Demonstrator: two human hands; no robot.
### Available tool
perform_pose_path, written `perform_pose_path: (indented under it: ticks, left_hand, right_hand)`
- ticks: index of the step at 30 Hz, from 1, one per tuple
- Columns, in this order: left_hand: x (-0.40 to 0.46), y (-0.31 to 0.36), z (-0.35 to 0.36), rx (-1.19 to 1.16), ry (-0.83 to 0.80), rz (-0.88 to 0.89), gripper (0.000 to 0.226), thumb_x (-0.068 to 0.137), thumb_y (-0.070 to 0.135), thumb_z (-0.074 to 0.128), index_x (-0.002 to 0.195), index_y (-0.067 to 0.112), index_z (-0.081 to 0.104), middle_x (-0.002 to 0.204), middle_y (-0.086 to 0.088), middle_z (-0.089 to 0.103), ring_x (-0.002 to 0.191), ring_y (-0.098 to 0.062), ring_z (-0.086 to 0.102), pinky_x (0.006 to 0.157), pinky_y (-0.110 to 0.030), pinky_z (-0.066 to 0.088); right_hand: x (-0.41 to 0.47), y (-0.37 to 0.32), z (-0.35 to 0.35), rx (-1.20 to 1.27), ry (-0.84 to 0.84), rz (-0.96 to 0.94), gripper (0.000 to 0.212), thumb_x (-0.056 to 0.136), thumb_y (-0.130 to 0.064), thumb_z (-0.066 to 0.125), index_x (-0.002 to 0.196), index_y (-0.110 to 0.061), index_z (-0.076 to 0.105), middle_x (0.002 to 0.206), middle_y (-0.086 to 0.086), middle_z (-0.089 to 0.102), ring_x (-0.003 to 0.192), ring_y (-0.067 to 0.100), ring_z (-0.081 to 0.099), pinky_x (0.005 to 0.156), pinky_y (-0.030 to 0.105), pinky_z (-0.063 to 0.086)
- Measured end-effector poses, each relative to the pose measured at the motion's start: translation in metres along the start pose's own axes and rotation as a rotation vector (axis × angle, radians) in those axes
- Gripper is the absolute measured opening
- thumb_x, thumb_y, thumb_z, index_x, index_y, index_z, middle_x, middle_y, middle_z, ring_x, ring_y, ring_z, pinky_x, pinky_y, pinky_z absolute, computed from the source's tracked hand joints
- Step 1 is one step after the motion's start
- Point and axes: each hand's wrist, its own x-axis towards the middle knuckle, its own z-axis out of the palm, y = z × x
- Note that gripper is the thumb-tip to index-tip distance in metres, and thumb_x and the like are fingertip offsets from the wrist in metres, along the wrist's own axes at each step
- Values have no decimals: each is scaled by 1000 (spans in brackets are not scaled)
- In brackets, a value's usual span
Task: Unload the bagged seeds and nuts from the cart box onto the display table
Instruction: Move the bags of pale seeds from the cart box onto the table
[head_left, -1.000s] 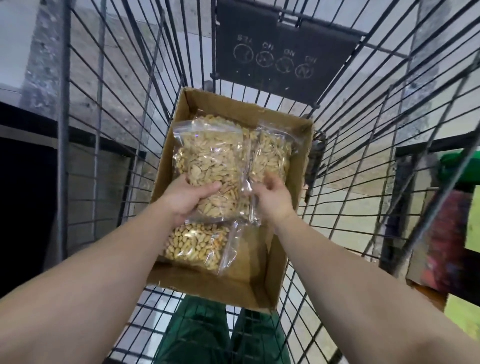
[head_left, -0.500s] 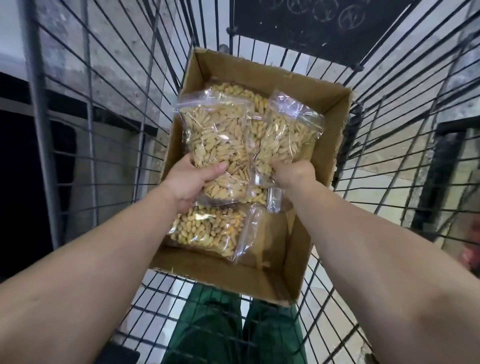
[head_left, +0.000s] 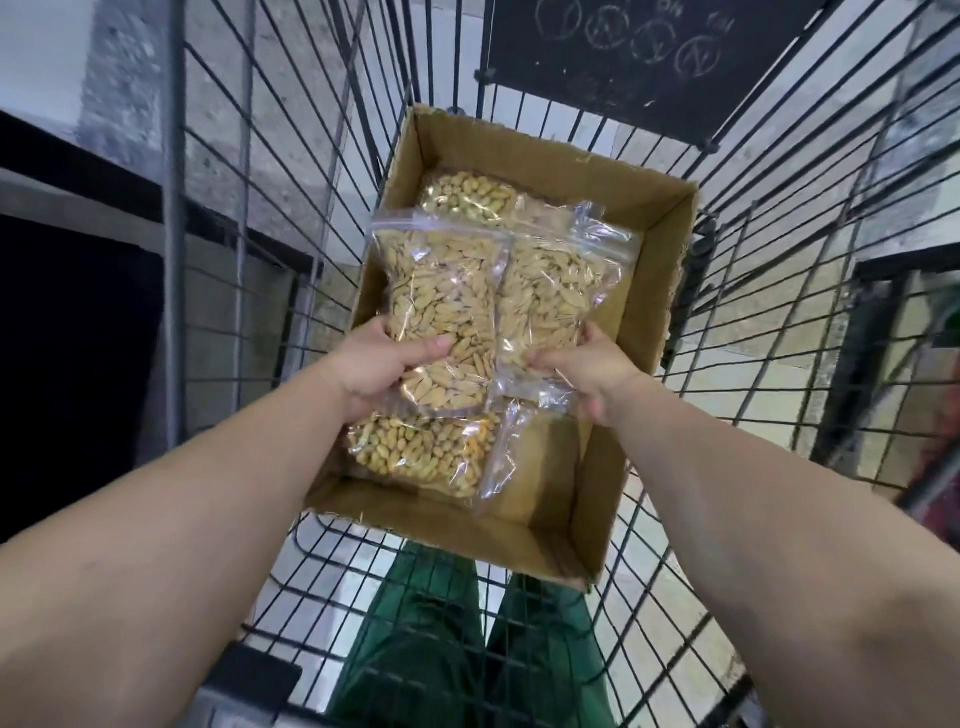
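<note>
Both hands reach into the wire cart (head_left: 779, 291) at frame centre. Left hand (head_left: 376, 366) grips the lower edge of a clear seed bag (head_left: 441, 306), thumb curled over its front. Right hand (head_left: 589, 371) pinches the bottom corner of a 2nd seed bag (head_left: 556, 291) just beside it, the 2 bags overlapping. Both bags are held above the open cardboard box (head_left: 660, 270). Inside the box lie 2 nut bags: 1 below the hands (head_left: 421, 452), 1 at the far end (head_left: 467, 195).
</note>
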Motion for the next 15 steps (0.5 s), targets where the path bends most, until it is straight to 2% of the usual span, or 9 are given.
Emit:
perform_pose_path:
  ticks: [1, 4, 6, 7, 9, 11, 12, 13, 15]
  left_hand:
    - [-2, -1, 1, 23, -3, 0, 114, 76, 26, 81, 158, 16, 3, 158, -14, 33, 142, -34, 36, 83, -48, 53]
    - [-21, -3, 8, 45, -45, 14, 116, 76, 26, 82, 159, 18, 1, 155, -15, 36, 135, -30, 46, 87, -45, 53]
    - [-39, -1, 13, 40, -73, 42, 110, 79, 24, 80, 158, 17, 4, 139, -6, 47, 108, -20, 60, 65, -31, 58]
    - [-50, 0, 14, 43, -91, 60, 107, 80, 23, 79, 158, 17, 7, 134, 0, 48, 103, -18, 60, 57, -28, 57]
    - [-69, 1, 14, 19, -134, 74, 100, 74, 22, 81, 154, 16, 22, 129, -7, 58, 112, -23, 64, 65, -33, 58]
    - [-90, 1, 12, -17, -194, 90, 74, 66, 19, 81, 132, 15, 47, 112, -11, 72, 105, -25, 70, 82, -40, 57]
    - [-104, 1, 10, -30, -216, 118, 66, 64, 18, 82, 122, 17, 50, 107, -9, 74, 102, -25, 71, 89, -42, 55]
    - [-120, 1, 8, -41, -232, 150, 70, 61, 18, 85, 121, 18, 50, 109, -9, 74, 101, -25, 71, 94, -44, 53]
    - [-146, -6, -1, -50, -240, 217, 111, 48, 26, 99, 143, 23, 41, 124, -13, 69, 106, -28, 71, 99, -51, 51]
  right_hand:
    - [-5, 1, -4, -21, -17, -1, 118, 67, -16, 86, 155, -27, 8, 153, 12, 37, 135, 33, 43, 111, 55, 33]
    - [-29, 6, -14, -15, -16, -53, 100, 77, -27, 80, 154, -23, 16, 153, 9, 38, 136, 31, 41, 115, 48, 28]
    - [-53, 8, -15, -8, -1, -89, 99, 72, -39, 82, 152, -25, 25, 151, 7, 41, 133, 30, 44, 114, 49, 29]
    - [-64, 10, -16, 3, -5, -97, 103, 65, -44, 83, 150, -27, 28, 150, 5, 44, 131, 30, 47, 113, 51, 31]
    - [-92, 11, -17, 8, -16, -141, 99, 66, -45, 82, 149, -26, 32, 146, 1, 47, 129, 29, 48, 107, 51, 38]
    - [-116, 9, -21, 19, -34, -162, 83, 76, -30, 78, 147, -19, 36, 137, 7, 57, 118, 31, 59, 92, 49, 51]
    - [-129, 7, -24, 41, -60, -161, 73, 80, -20, 75, 144, -15, 39, 128, 11, 63, 109, 33, 65, 88, 49, 54]
    - [-143, 3, -27, 48, -96, -160, 65, 82, -12, 72, 139, -10, 43, 120, 15, 67, 104, 35, 68, 88, 50, 55]
    - [-170, -5, -30, -11, -180, -174, 54, 82, -5, 69, 132, -8, 50, 119, 19, 67, 103, 36, 68, 94, 53, 52]
